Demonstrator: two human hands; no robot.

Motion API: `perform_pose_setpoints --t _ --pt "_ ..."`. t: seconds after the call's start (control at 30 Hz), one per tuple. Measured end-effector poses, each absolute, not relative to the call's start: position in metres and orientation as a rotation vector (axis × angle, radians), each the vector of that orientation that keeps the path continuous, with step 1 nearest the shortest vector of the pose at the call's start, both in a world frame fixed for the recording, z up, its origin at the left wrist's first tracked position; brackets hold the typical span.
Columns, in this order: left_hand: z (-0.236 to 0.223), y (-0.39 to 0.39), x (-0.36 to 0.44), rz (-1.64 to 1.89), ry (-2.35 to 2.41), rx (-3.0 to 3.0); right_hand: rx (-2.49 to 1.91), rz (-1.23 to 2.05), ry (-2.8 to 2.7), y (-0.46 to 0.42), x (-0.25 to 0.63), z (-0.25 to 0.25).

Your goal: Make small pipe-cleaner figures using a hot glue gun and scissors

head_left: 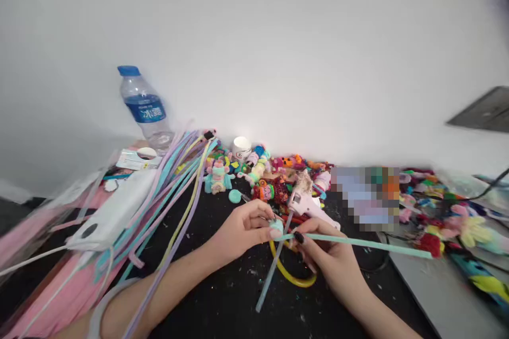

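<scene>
Bare arms [185, 274] reach in nearest, and I see the left hand [248, 226] pinching a green roll [276, 226], the right hand [332, 254] pinching a fuzzy green strip [374, 244].

Large white characters span the blue label [145, 108] of a plastic bottle [151, 131], too blurred to read with certainty; dark lettering on a small white cylinder [242, 149] and faint print on a white packet [129, 160] are likewise illegible.
</scene>
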State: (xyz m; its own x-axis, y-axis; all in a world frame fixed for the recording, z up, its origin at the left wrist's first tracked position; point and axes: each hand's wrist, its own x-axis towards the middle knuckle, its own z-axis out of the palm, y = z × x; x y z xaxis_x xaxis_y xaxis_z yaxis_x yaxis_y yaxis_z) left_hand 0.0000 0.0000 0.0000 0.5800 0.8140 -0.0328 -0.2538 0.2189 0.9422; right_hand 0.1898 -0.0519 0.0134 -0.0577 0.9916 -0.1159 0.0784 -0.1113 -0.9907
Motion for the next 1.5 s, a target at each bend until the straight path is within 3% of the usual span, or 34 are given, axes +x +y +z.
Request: perform_pose_setpoints --t 0.57,0.8,0.97,1.13,1.5 --pt "0.006 0.0 -0.001 0.866 0.651 1.138 -1.278 1.115 -1.534 -0.054 0.19 0.022" --pt "0.009 0.009 -0.006 0.952 0.635 0.833 -1.251 0.296 -1.847 -0.047 0.2 0.019" --pt "0.006 0.016 -0.01 0.978 0.568 0.568 -1.65 -0.19 -1.923 -0.038 0.206 0.013" --pt "0.005 0.018 -0.009 0.993 0.546 0.423 -1.881 -0.196 -1.929 -0.033 0.21 0.006" --pt "0.008 0.019 -0.008 0.959 0.516 0.329 -1.839 -0.07 -1.895 -0.022 0.23 0.005"
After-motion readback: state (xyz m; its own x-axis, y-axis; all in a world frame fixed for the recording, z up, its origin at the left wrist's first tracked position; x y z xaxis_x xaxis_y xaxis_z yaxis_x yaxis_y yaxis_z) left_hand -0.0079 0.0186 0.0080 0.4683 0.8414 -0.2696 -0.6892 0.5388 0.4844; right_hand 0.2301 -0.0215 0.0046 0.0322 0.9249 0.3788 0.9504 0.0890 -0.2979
